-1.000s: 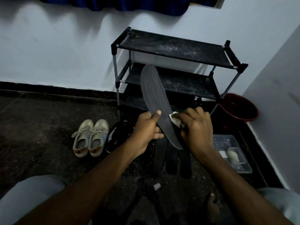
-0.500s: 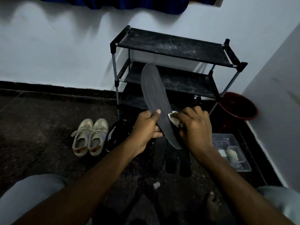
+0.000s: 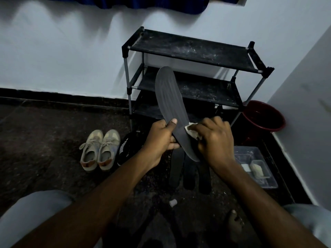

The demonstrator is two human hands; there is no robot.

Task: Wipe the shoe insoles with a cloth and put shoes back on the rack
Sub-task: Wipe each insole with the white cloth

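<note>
- Insole (image 3: 169, 102), dark and ribbed, is held up in front of the rack (image 3: 193, 51), toe end high and heel end low, above the floor.
- Left hand (image 3: 160, 138) is clamped on its lower middle, thumb on the face and fingers curled behind. The right hand (image 3: 215, 140) is closed round a pale cloth (image 3: 191, 130) and presses it to the insole's right edge.
- To wipe well, I judge the cloth should run in long strokes from heel to toe, following the ribs. The insole looks thin and likely to bend, so the fingers behind should back each stroke. The left hand needs to shift its grip so the patch under the thumb gets cleaned too.
- Insoles: one in the hands and three floor insoles (image 3: 189, 172) lying side by side below, four in all.
- Shoes: two beige trainers (image 3: 100, 149), a pair, on the floor to the left. Just beside them is a black shoe (image 3: 125, 149), and I cannot tell whether it is one or two. None is on the rack yet.
- Rack: one, with three shelves showing.
- Further out: one red bucket (image 3: 263, 117), one clear plastic box (image 3: 256, 167), one small pale cap (image 3: 173, 203) on the floor.
</note>
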